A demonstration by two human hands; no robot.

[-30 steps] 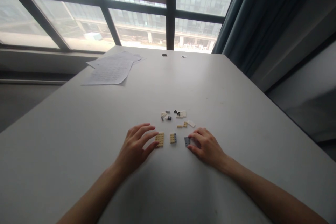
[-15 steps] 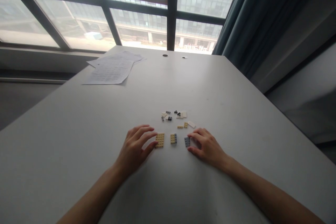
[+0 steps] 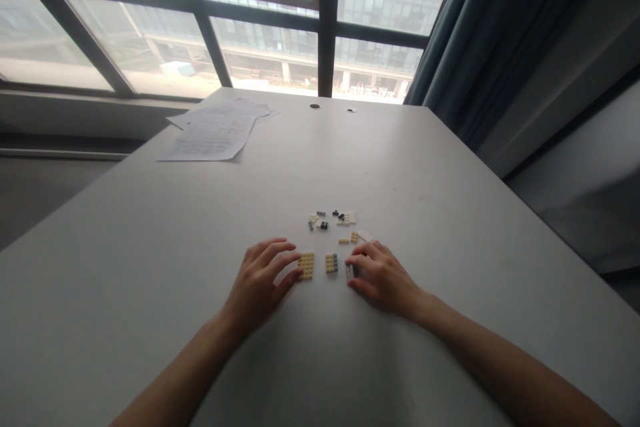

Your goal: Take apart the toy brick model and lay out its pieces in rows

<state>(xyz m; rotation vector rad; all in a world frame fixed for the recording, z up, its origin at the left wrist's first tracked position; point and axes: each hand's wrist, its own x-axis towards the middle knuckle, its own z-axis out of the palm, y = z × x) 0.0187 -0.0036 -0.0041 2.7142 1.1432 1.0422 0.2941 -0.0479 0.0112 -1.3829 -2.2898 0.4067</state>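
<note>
My left hand (image 3: 265, 275) rests on the table with its index finger and thumb at the left edge of a tan studded building plate (image 3: 307, 267), the other fingers apart. Right of that plate lies a smaller building block piece (image 3: 331, 263), tan on its left and blue-grey along its right side; neither hand touches it. Farther right, my right hand (image 3: 380, 273) pinches a grey studded plate (image 3: 349, 272) between fingers and thumb. Part of this grey plate is hidden behind the fingers.
Beyond the hands lie small tan pieces (image 3: 354, 237), a white flat piece (image 3: 365, 235), black pieces (image 3: 324, 225) and white pieces (image 3: 345, 219). Printed papers (image 3: 210, 133) are at the far left of the white table (image 3: 320, 173). Windows and a dark curtain (image 3: 450, 47) stand behind.
My right hand has moved a little left, toward the tan and blue-grey piece, and the grey plate has come with it, apparently tilted. My left hand is almost unmoved.
</note>
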